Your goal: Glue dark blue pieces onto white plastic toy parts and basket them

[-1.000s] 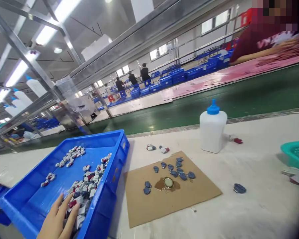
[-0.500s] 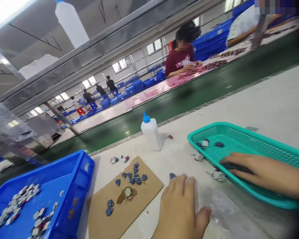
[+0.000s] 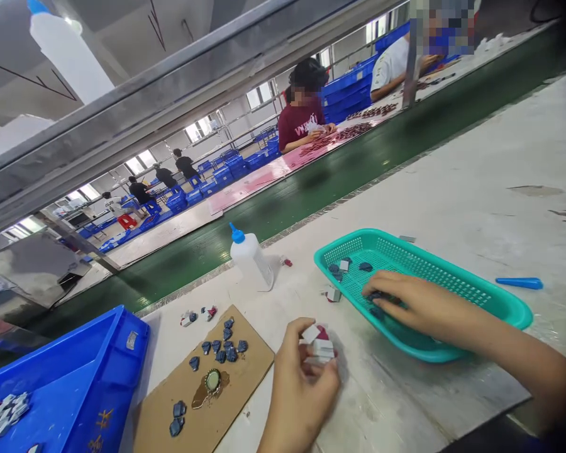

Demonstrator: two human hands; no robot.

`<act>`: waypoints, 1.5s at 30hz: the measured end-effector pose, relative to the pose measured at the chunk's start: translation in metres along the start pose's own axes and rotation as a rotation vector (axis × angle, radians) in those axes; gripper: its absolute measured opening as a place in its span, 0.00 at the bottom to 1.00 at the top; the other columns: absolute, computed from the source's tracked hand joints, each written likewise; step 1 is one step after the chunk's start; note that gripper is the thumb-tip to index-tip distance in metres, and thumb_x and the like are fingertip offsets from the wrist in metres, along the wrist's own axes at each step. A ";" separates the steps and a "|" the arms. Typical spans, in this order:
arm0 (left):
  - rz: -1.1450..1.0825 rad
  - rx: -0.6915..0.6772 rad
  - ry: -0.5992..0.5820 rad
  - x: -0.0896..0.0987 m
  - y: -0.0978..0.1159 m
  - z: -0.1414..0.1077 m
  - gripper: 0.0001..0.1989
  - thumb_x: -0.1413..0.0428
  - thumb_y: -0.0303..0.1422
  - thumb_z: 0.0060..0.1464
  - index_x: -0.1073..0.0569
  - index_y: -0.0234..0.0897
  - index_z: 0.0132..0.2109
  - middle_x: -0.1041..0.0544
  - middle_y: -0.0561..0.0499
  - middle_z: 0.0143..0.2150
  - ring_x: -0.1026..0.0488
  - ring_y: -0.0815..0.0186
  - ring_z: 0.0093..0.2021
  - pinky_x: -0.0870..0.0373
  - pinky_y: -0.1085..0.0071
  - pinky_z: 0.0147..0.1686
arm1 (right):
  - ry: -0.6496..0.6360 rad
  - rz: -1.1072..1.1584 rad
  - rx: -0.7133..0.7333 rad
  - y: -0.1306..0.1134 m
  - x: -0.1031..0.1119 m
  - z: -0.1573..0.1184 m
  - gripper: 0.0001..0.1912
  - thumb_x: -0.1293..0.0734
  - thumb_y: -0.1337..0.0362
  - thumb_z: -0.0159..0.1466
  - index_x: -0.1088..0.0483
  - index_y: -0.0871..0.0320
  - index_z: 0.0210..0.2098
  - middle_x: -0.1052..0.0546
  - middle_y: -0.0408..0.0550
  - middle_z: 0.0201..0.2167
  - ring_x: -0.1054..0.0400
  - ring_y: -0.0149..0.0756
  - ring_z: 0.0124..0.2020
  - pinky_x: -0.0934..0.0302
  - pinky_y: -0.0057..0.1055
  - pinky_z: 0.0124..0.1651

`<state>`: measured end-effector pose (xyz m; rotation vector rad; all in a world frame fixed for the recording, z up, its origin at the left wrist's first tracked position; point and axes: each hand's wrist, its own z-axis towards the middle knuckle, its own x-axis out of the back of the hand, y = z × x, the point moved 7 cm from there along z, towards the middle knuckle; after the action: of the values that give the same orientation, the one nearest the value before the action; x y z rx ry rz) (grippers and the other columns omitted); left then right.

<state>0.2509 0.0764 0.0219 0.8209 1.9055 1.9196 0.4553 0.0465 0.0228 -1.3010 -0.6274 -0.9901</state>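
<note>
Blue bin (image 3: 117,371), well to the left of the left hand (image 3: 302,387); too far from the fingers to worry me much. Green basket (image 3: 431,267), around the right fingers: the right forearm passes over its rim, so leaning there could tip or drag it. Cardboard sheet (image 3: 217,421), just left of the left fingers; a careless sweep of that wrist could nudge it. Right hand (image 3: 403,302): fingers bent down onto dark pieces (image 3: 376,311) inside the basket; touching, apparently, though whether gripping I cannot tell. Bottle (image 3: 255,261), upright, beyond the left fingertips; a wide reach could knock it over. Bottle cap (image 3: 212,380), left of the left fingers, wet patch (image 3: 200,396) beside it: a bump might spread the wet. Smallest last. Blue-grey pieces (image 3: 221,357) near the cap could then get smeared or scattered. Red-and-white pieces (image 3: 323,347), several together, clasped between left thumb and curled fingers; a bundle that awkward may shed one if the pinch slackens.
</note>
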 end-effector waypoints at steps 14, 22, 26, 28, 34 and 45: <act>-0.558 0.171 0.341 0.098 -0.045 -0.081 0.32 0.44 0.39 0.47 0.44 0.39 0.59 0.34 0.46 0.41 0.36 0.67 0.36 0.31 0.77 0.24 | 0.054 0.102 0.183 -0.128 -0.019 0.015 0.12 0.40 0.56 0.58 0.33 0.52 0.39 0.28 0.48 0.39 0.32 0.35 0.32 0.38 0.32 0.35; -0.633 0.055 0.613 0.152 -0.067 -0.113 0.24 0.40 0.34 0.39 0.33 0.36 0.46 0.29 0.47 0.37 0.36 0.69 0.31 0.35 0.81 0.19 | -0.246 0.254 0.567 -0.238 -0.103 0.030 0.13 0.45 0.67 0.62 0.33 0.52 0.41 0.32 0.48 0.39 0.35 0.34 0.39 0.37 0.30 0.38; -0.694 0.055 0.670 0.170 -0.076 -0.123 0.22 0.40 0.29 0.36 0.29 0.40 0.43 0.30 0.50 0.33 0.36 0.70 0.28 0.36 0.81 0.17 | -0.344 0.240 0.586 -0.262 -0.140 0.039 0.15 0.48 0.70 0.62 0.35 0.53 0.43 0.33 0.49 0.39 0.36 0.34 0.38 0.38 0.32 0.38; -0.704 0.073 0.672 0.175 -0.081 -0.123 0.22 0.40 0.28 0.36 0.28 0.40 0.44 0.31 0.51 0.32 0.37 0.74 0.23 0.37 0.81 0.17 | -0.349 0.192 0.569 -0.268 -0.153 0.045 0.14 0.47 0.70 0.62 0.35 0.55 0.42 0.32 0.48 0.36 0.36 0.35 0.36 0.39 0.33 0.37; -0.785 0.068 0.638 0.182 -0.098 -0.118 0.23 0.41 0.31 0.40 0.29 0.37 0.47 0.29 0.51 0.28 0.43 0.79 0.17 0.44 0.83 0.15 | -0.378 0.011 0.580 -0.275 -0.175 0.061 0.09 0.45 0.73 0.60 0.35 0.59 0.35 0.32 0.49 0.32 0.37 0.36 0.34 0.40 0.33 0.35; -0.723 0.077 0.704 0.184 -0.102 -0.118 0.16 0.45 0.41 0.48 0.29 0.36 0.42 0.30 0.43 0.43 0.29 0.62 0.38 0.29 0.76 0.21 | -0.403 -0.108 0.578 -0.271 -0.180 0.064 0.09 0.45 0.72 0.60 0.35 0.59 0.32 0.32 0.48 0.31 0.38 0.36 0.32 0.42 0.32 0.33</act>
<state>0.0185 0.0976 -0.0402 -0.5797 2.2005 1.7525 0.1432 0.1600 0.0160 -0.9507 -1.2037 -0.5612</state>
